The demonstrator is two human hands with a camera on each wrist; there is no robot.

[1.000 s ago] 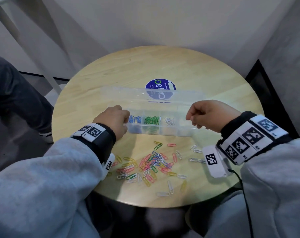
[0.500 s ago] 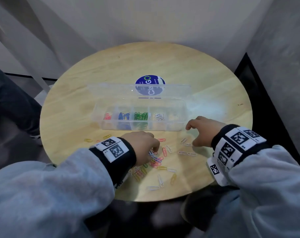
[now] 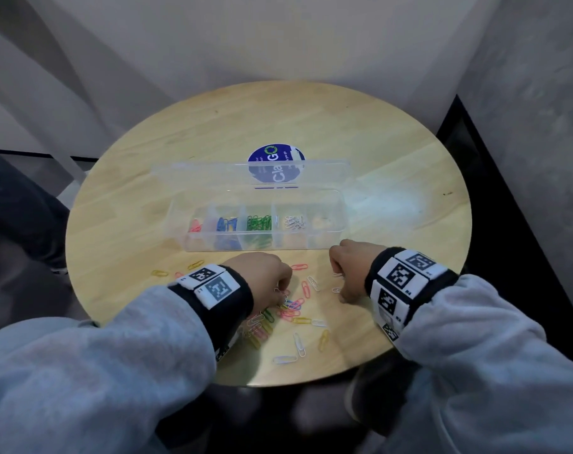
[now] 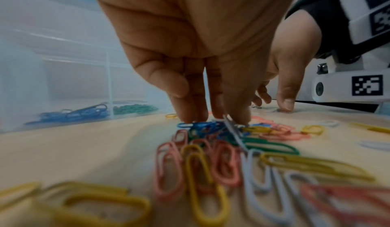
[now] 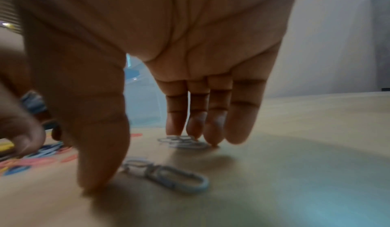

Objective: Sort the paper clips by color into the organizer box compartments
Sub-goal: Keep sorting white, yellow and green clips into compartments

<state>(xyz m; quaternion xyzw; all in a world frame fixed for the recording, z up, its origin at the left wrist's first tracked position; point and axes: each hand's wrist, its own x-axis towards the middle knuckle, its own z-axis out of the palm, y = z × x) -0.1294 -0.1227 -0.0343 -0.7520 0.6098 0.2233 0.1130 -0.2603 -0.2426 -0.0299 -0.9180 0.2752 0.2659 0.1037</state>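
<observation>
The paper clips [image 3: 288, 317] lie mostly in a loose mixed heap of pink, yellow, green, blue and white on the near part of the round wooden counter [image 3: 393, 165], in front of the organizer box [image 3: 339, 209]. A few stray clips sit apart: two yellow ones [image 3: 177, 269] to the left and several white ones [image 3: 293, 350] toward the near edge. The clear box stands just beyond the heap with its lid [image 3: 213, 173] folded back flat behind it. Its compartments already hold sorted clips, from left to right pink [image 3: 195, 227], blue [image 3: 226, 223], green [image 3: 259, 222] and white [image 3: 293, 221]; what the rightmost one holds is too blurred to tell.

The left hand [image 3: 262, 276] reaches down into the heap, its fingertips [image 4: 194, 114] pressed together on a bunch of blue clips [image 4: 200, 126], with a white clip [image 4: 234, 134] tilted up at them; whether it has truly pinched one I cannot tell. The right hand [image 3: 349, 268] is down on the counter right of the heap, fingers [image 5: 213, 130] extended onto a small cluster of white clips [image 5: 183, 141] and the thumb [image 5: 97, 147] planted beside another pair of white clips [image 5: 166, 174], nothing clasped.

A round blue sticker [image 3: 276, 155] shows through the lid. Both wrists wear black bands with white coded tags [image 3: 213, 285] over grey sleeves [image 3: 98, 371].
</observation>
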